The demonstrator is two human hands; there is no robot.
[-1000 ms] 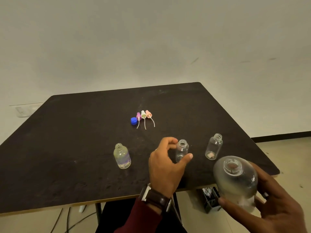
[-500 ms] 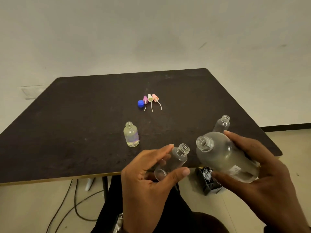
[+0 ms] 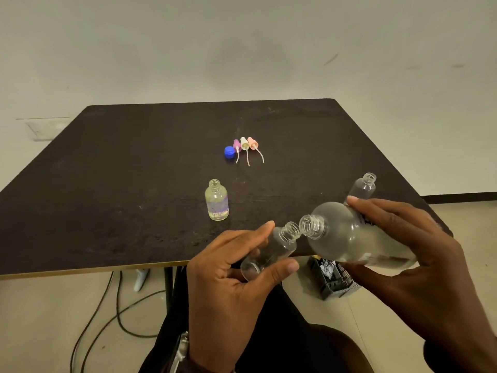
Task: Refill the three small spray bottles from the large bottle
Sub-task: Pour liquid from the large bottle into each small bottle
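Both hands busy: our left hand (image 3: 231, 267) pinches a small spray bottle (image 3: 271, 247), right hand (image 3: 419, 254) grips the large bottle (image 3: 347, 235), necks touching.

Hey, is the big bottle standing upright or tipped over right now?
Tipped: the right hand holds the large bottle nearly sideways, its open mouth at the small bottle.

Your dark table (image 3: 113, 189) carries 2 small open bottles: 1 with a purple label (image 3: 217, 200) standing near the middle, 1 clear (image 3: 363, 187) toward the right edge. Farther back you have a blue cap (image 3: 229, 152) just beside 3 spray tops, purple (image 3: 236, 145), white (image 3: 244, 143) and pink (image 3: 252, 142), lying together.
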